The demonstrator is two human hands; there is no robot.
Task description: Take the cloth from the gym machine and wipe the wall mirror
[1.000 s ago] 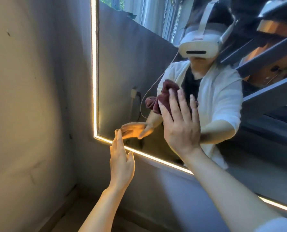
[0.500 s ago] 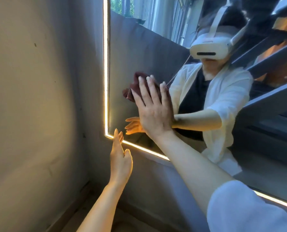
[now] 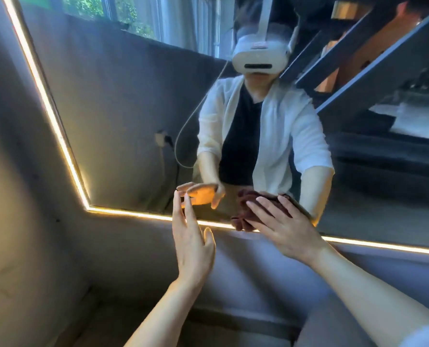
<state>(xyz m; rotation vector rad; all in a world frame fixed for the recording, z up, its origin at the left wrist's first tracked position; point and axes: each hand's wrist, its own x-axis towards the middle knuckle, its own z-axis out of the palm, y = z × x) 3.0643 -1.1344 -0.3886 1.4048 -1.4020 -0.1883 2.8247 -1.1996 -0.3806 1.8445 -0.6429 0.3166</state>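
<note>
Cloth (image 3: 243, 216) is pressed flat to mirror (image 3: 123, 116) by right hand (image 3: 286, 229), lower centre frame. Left hand (image 3: 191, 244) held released, fingers straight, beside it.

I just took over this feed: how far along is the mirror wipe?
Done: the cloth is off the machine and on the glass. In hand: the right hand presses it flat at the mirror's lit bottom edge; the left hand hovers open near the corner. Left: unclear, since no smears or wiped patches show, so finished area can't be judged.
</note>
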